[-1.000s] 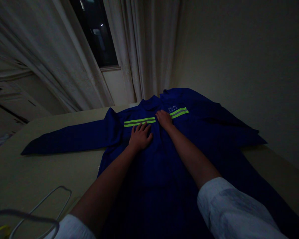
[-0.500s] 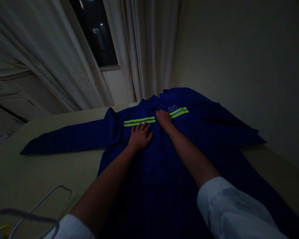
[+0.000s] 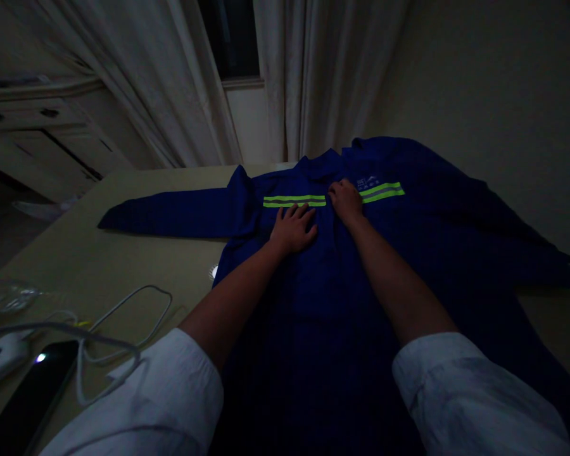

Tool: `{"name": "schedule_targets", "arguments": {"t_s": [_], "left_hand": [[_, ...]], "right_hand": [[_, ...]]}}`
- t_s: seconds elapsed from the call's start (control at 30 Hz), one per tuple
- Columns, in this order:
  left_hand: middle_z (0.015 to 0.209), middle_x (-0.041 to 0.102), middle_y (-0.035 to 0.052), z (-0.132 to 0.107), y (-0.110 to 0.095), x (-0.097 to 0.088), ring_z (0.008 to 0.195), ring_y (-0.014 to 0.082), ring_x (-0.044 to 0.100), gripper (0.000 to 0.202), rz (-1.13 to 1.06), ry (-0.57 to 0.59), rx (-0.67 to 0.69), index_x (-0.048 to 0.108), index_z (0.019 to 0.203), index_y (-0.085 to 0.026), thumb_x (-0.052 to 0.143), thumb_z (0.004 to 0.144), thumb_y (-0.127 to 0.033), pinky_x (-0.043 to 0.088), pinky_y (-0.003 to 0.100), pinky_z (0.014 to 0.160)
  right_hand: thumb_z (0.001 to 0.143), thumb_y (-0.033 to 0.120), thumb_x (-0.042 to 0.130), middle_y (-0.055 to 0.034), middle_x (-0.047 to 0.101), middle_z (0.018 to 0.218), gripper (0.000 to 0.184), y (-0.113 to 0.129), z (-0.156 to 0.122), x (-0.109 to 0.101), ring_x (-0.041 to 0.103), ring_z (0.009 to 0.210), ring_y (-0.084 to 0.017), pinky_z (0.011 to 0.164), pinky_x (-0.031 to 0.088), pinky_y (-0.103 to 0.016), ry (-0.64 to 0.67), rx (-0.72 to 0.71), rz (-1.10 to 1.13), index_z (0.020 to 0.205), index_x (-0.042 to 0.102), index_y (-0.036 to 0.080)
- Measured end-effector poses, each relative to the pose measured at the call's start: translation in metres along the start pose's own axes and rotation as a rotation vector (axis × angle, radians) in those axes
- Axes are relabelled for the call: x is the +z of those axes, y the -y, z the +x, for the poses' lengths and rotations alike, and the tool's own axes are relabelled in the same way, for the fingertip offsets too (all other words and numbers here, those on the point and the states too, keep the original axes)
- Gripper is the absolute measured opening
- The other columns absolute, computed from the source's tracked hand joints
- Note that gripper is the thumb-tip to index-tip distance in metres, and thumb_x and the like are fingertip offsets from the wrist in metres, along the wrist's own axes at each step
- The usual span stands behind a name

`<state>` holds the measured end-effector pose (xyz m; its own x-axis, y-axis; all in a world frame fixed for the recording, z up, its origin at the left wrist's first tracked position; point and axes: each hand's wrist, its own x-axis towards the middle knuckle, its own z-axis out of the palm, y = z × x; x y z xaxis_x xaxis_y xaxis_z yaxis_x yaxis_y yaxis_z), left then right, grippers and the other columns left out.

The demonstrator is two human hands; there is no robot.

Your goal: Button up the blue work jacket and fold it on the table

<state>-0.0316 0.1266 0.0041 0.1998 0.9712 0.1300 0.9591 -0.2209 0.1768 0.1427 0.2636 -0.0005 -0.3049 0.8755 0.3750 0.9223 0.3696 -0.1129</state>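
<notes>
A dark blue work jacket (image 3: 304, 304) lies spread front side up, its collar at the far end and one sleeve stretched out to the left. Yellow-green reflective strips cross both sides of the chest, with small white printing above the right one. My left hand (image 3: 293, 229) rests flat on the chest just below the left strip, fingers spread. Close to the inner end of the right strip, my right hand (image 3: 346, 199) has its fingers curled and pressed together at the front opening of the jacket. The dim light hides whether fabric is pinched in them.
The jacket lies on a pale table (image 3: 180, 259). At the near left are a black phone (image 3: 35, 392), a white device (image 3: 2, 361), a looped cable (image 3: 137, 291) and clear plastic (image 3: 9, 294). Curtains (image 3: 289, 82) hang behind; a cabinet (image 3: 42, 126) stands at far left.
The view has shifted, bringing the phone and white device into sight at the lower left. Both hands keep nearly the same places on the jacket.
</notes>
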Motion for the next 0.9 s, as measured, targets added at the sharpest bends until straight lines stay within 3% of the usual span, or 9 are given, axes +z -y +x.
{"name": "schedule_targets", "arguments": {"t_s": [0.27, 0.53, 0.7, 0.9], "left_hand": [[0.172, 0.035, 0.0027, 0.000, 0.000, 0.000, 0.157, 0.0345, 0.030, 0.064, 0.006, 0.014, -0.002, 0.041, 0.162, -0.030, 0.036, 0.103, -0.056, 0.020, 0.062, 0.128], [0.171, 0.037, 0.0036, -0.001, 0.000, -0.001, 0.156, 0.0347, 0.032, 0.062, 0.016, -0.005, 0.010, 0.043, 0.160, -0.030, 0.035, 0.104, -0.055, 0.021, 0.063, 0.127], [0.171, 0.037, 0.0041, 0.001, 0.002, 0.001, 0.156, 0.0354, 0.032, 0.062, 0.030, 0.004, 0.013, 0.043, 0.161, -0.030, 0.034, 0.104, -0.055, 0.021, 0.063, 0.127], [0.170, 0.038, 0.0049, -0.001, 0.000, -0.001, 0.156, 0.0350, 0.032, 0.063, 0.014, -0.007, 0.014, 0.043, 0.160, -0.028, 0.034, 0.104, -0.056, 0.021, 0.064, 0.127]], "right_hand": [[0.102, 0.021, 0.056, -0.0165, 0.058, 0.122, 0.024, -0.001, 0.002, -0.006, 0.055, 0.114, -0.029, 0.096, 0.046, -0.038, -0.016, -0.043, 0.053, 0.109, 0.078, 0.015], [0.099, 0.025, 0.061, -0.0151, 0.062, 0.124, 0.021, 0.007, 0.008, -0.032, 0.059, 0.117, -0.029, 0.097, 0.048, -0.039, 0.070, -0.047, -0.026, 0.105, 0.081, 0.019], [0.103, 0.019, 0.050, -0.0168, 0.069, 0.122, 0.030, 0.015, 0.008, -0.041, 0.065, 0.113, -0.028, 0.098, 0.049, -0.037, 0.143, -0.084, -0.149, 0.113, 0.078, 0.017], [0.100, 0.015, 0.047, -0.0189, 0.074, 0.121, 0.035, 0.022, 0.006, -0.043, 0.070, 0.107, -0.030, 0.092, 0.052, -0.037, 0.228, -0.036, -0.123, 0.121, 0.075, 0.016]]}}
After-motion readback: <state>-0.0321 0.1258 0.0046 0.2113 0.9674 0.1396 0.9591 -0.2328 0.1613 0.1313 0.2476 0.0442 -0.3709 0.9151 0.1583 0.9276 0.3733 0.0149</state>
